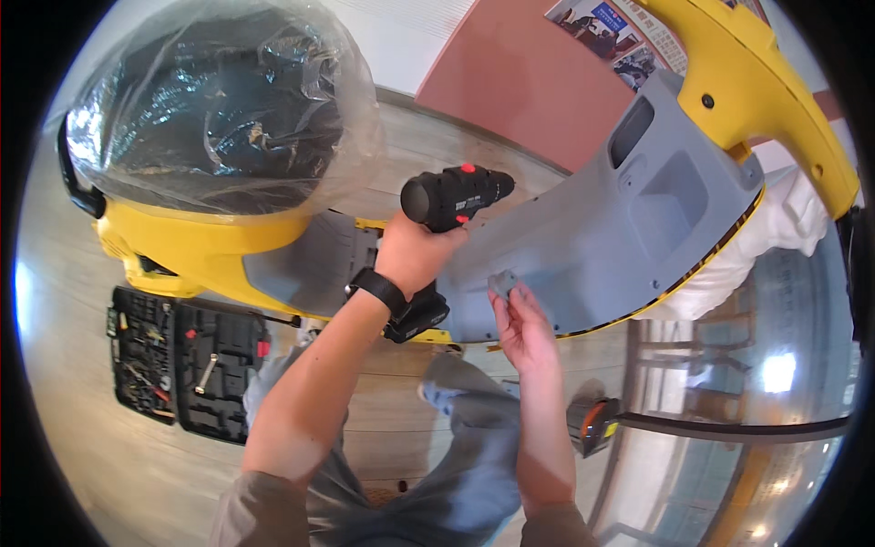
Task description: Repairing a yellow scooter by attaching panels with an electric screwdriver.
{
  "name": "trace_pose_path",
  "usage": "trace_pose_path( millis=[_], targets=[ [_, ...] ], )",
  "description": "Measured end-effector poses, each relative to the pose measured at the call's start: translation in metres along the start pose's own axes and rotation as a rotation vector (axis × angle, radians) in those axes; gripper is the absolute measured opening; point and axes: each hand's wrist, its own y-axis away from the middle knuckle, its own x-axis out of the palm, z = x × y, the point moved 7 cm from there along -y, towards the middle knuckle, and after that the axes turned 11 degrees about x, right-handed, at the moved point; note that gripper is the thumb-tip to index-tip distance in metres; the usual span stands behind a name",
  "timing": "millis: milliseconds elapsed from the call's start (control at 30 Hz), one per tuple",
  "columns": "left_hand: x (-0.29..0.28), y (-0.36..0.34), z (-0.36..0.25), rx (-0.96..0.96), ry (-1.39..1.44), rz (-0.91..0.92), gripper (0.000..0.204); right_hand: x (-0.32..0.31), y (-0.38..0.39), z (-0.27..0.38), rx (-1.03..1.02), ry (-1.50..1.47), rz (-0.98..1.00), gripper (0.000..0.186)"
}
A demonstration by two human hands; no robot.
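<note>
My left hand [417,255] grips a black cordless drill [448,198] with red buttons. The drill's chuck points right, over the grey floor panel of a yellow vehicle body, and its battery hangs below my wrist. In the fingertips of my right hand [526,330] is a small grey piece [502,283], pinched just above the grey panel [583,237]. Its exact kind is too small to make out. The panel curves up to the right and carries a recessed pocket and several screw holes.
A seat wrapped in clear plastic [228,109] sits on the yellow body [196,242] at the left. Below it on the floor lies an opened black tool case [219,415] with a wrench [208,374]. A yellow front piece [747,73] rises at the right. An orange-black object [594,424] stands lower right.
</note>
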Motion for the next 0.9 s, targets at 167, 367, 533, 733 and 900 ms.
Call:
trace_pose_path(
  millis=[167,367,533,733,900],
  targets=[
    [0.000,0.020,0.004,-0.139,0.021,0.093,0.027,0.026,0.021,-0.022,-0.049,0.244,0.016,0.029],
    [0.004,0.042,0.012,-0.169,0.040,0.133,0.034,0.049,0.041,-0.011,-0.463,0.509,0.024,0.032],
    [0.012,0.056,0.013,-0.334,0.163,0.150,0.030,0.051,0.054,-0.003,-0.660,0.655,0.014,0.036],
    [0.022,0.064,0.013,-0.418,0.380,0.107,0.026,0.062,0.061,0.006,-0.866,0.775,0.004,0.039],
    [0.031,0.076,0.023,-0.572,0.482,0.053,0.019,0.059,0.060,0.019,-0.892,0.500,0.137,0.028]
  ],
)
